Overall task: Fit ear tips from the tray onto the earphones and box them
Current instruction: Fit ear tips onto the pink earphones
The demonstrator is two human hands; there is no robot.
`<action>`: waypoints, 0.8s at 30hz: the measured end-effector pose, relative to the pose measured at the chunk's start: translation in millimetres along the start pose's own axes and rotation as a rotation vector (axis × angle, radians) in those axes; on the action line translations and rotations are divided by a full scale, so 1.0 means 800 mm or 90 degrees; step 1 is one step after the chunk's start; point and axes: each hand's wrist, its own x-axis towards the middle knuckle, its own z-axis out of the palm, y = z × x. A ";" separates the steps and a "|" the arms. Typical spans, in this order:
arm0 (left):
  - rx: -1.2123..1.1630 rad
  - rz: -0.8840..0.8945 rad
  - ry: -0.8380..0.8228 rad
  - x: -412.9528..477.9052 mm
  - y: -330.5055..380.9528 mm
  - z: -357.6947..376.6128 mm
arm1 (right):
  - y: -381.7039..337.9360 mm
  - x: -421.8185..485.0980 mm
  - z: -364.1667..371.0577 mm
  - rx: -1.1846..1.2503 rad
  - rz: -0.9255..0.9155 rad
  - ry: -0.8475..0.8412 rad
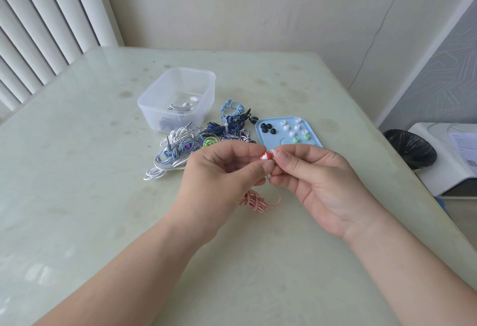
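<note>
Left hand: my left hand (222,168) is closed in a pinch, thumb and forefinger gripping the small red-and-white striped earbud (265,156), with the other fingers curled beneath.
Right hand: my right hand (317,178) meets it from the other side, thumb and fingertips pinching the right end of the same earbud. A pale piece (273,152) shows there; I cannot tell how it sits on the earbud.
Where the earbud is: held up between both hands above the worktop, in front of the tray's near edge.
Cable: the red-and-white striped cable (254,200) hangs below my hands, and its bundled loops lie on the worktop beneath them.
Tray: the light blue plastic tray (259,134) lies just beyond my right hand. It holds black ear tips (267,128) at the left, white ear tips (291,127) in the middle and far part, and two green ear tips (300,139) at the near right.
Pile: a tangled heap of wired earphones (180,145) in white, grey-blue, navy, purple and lime lies beyond my left hand, with a light blue coiled earphone cable (232,108) at its far side.
Box: the clear plastic rectangular box (149,111) stands open behind the heap, with white earphones (184,105) and something dark inside.
Worktop: the pale green glossy worktop (77,145) carries all of this.
Surroundings: white vertical slats (38,28) at the far left, a black-lined bin (410,150) on the floor to the right.
</note>
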 end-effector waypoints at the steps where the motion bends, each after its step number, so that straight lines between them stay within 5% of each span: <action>1: 0.003 -0.002 0.000 0.000 0.000 0.000 | 0.000 0.000 0.000 -0.010 -0.010 0.002; 17: 0.022 -0.019 0.004 0.001 0.002 -0.005 | 0.007 -0.005 0.006 -0.193 -0.173 0.020; 24: 0.010 -0.005 -0.018 0.000 0.003 -0.002 | 0.009 -0.001 0.003 -0.100 -0.100 0.029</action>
